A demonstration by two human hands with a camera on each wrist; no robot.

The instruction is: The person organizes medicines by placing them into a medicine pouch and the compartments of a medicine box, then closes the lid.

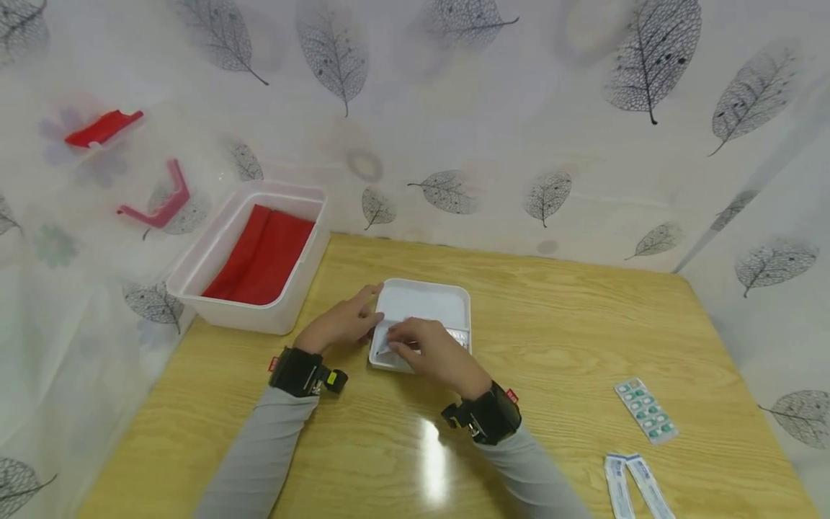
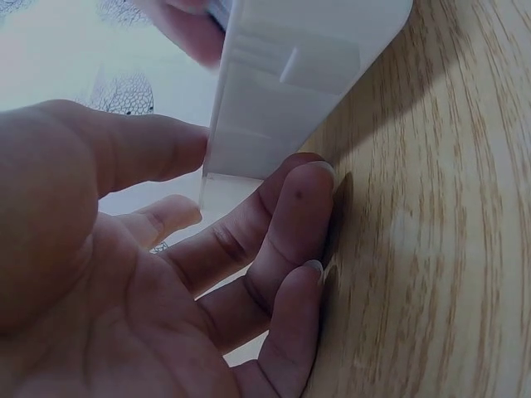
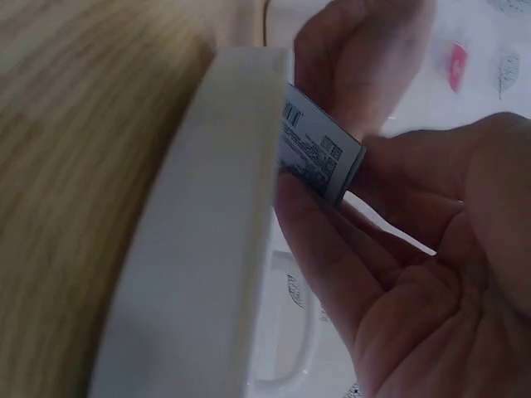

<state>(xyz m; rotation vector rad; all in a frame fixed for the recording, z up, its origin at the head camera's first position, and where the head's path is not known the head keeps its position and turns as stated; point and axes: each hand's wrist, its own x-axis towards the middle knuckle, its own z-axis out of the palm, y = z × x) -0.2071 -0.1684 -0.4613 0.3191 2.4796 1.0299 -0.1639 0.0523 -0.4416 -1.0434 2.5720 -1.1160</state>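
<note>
A white lidded case [image 1: 424, 299] stands opened on the table, its lid tilted up at the back and its front part divided into compartments. In the front right compartment a silvery blister pack [image 1: 460, 337] shows partly. My right hand [image 1: 441, 353] reaches over the front left compartment. It pinches a small printed packet [image 3: 319, 153] with a barcode between thumb and fingers, just at the case wall [image 3: 199, 224]. At the left side, my left hand [image 1: 346, 321] touches the case, thumb against its edge [image 2: 290, 83]; its other fingers [image 2: 294, 224] rest loosely bent by the table.
A translucent white bin [image 1: 292, 306] with folded red cloth [image 1: 259, 252] stands at the back left. On the right lie a green-and-white capsule blister pack [image 1: 646, 411] and two narrow white sachets [image 1: 619, 486]. Leaf-patterned sheeting [image 1: 486, 144] surrounds the wooden table.
</note>
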